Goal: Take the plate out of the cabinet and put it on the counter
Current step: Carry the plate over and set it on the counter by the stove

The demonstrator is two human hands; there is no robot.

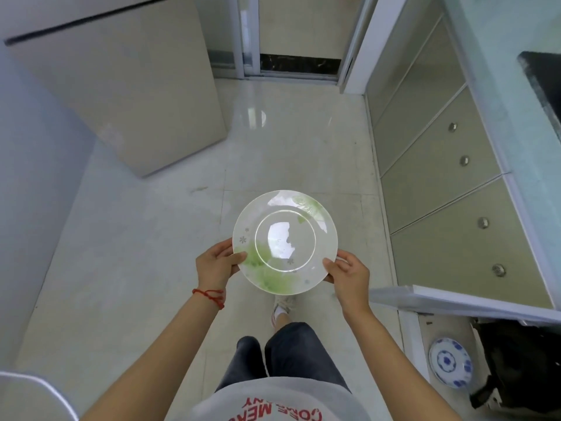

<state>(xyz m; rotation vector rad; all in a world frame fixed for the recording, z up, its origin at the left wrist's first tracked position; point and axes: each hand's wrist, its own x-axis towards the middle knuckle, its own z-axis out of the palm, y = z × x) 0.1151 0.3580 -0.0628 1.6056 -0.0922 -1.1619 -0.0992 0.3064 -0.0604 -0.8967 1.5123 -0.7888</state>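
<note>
Head view: the plate (284,241) is out in the open, held level in mid-air over the floor (151,253), carried by nothing but two hands. It is glossy white with green leaf print and a bright glare on its centre, so it looks rigid, smooth and breakable; a slick rim like this calls for a firm hold at opposite edges, which is how it is held. The left hand (217,264) pinches the near-left rim, thumb on top and fingers curled beneath. The right hand (347,276) pinches the near-right rim the same way, thumb pressed on the upper face. A red string (211,294) circles the left wrist.

The cabinet (455,354) stands open at lower right, its door (455,299) swung out, with a blue plate (450,366) left inside near its front edge. The counter (528,141) runs along the right, above the drawers (440,192), well apart from the plate. By my judgement the removal is done and the carry to the counter's top remains.
</note>
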